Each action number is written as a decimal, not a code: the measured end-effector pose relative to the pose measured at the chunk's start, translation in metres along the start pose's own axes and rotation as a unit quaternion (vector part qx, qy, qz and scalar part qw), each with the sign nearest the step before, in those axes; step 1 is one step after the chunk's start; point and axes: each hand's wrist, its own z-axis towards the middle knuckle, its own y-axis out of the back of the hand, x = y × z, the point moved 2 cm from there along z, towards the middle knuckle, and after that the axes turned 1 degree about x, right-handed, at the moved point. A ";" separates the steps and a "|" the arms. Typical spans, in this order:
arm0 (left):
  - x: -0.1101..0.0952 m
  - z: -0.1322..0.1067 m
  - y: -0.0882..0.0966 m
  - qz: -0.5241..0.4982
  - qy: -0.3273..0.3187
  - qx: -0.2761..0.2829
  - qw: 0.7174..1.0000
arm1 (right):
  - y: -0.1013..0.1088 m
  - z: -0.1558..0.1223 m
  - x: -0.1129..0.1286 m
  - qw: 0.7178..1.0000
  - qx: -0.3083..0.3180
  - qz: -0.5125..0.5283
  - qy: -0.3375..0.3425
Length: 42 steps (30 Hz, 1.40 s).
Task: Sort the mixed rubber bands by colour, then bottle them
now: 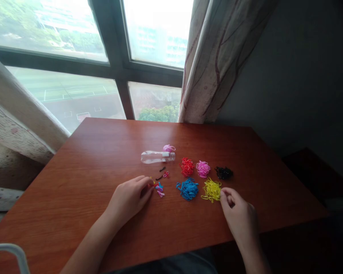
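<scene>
My left hand (133, 194) rests on the table with its fingers bent and closed at a small mixed pile of rubber bands (160, 190), blue, pink, red and yellow. What lies between those fingertips is hidden. My right hand (238, 205) pinches, thumb against forefinger, at the right edge of a pile of yellow rubber bands (211, 189). Left of the yellow lies a blue pile (188, 189). Behind them sit a red pile (186, 167), a pink pile (202, 169) and a black pile (224, 172). Loose black bands (159, 177) and a red-and-pink one (166, 174) lie past my left fingertips.
A clear plastic bottle (153, 157) lies on its side behind the piles, its open neck to the right. A pink object (168, 148) touches it from behind. The brown wooden table (74, 198) ends at a window. A white curved bar (10, 249) stands at the lower left.
</scene>
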 end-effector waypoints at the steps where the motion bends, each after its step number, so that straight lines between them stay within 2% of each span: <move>1: 0.000 0.000 0.000 0.002 -0.001 -0.002 1.000 | 0.000 -0.001 0.003 1.000 -0.013 0.004 0.003; 4: 0.000 0.001 0.000 0.002 -0.005 -0.007 1.000 | -0.003 -0.008 0.018 0.997 -0.043 0.051 0.039; 6: 0.000 0.001 0.000 -0.001 -0.006 -0.008 1.000 | -0.011 -0.017 0.036 0.989 -0.037 0.112 0.091; 11: 0.000 0.001 0.002 -0.038 -0.001 -0.017 0.999 | -0.040 -0.044 0.090 0.954 0.054 0.202 0.215; 16: -0.003 0.002 0.007 -0.105 -0.002 -0.046 0.993 | -0.053 -0.055 0.121 0.942 0.099 0.207 0.246; 21: -0.014 0.008 0.010 -0.124 -0.014 -0.061 0.990 | -0.054 -0.052 0.122 0.941 0.131 0.202 0.238; 27: -0.043 0.038 0.011 -0.025 -0.049 -0.044 0.998 | -0.055 -0.051 0.121 0.936 0.150 0.216 0.234; 35: -0.082 0.091 0.000 0.076 -0.009 -0.023 0.997 | -0.058 -0.052 0.121 0.932 0.140 0.244 0.228; 42: -0.091 0.111 -0.009 0.097 0.022 -0.009 0.995 | -0.057 -0.052 0.121 0.932 0.146 0.240 0.229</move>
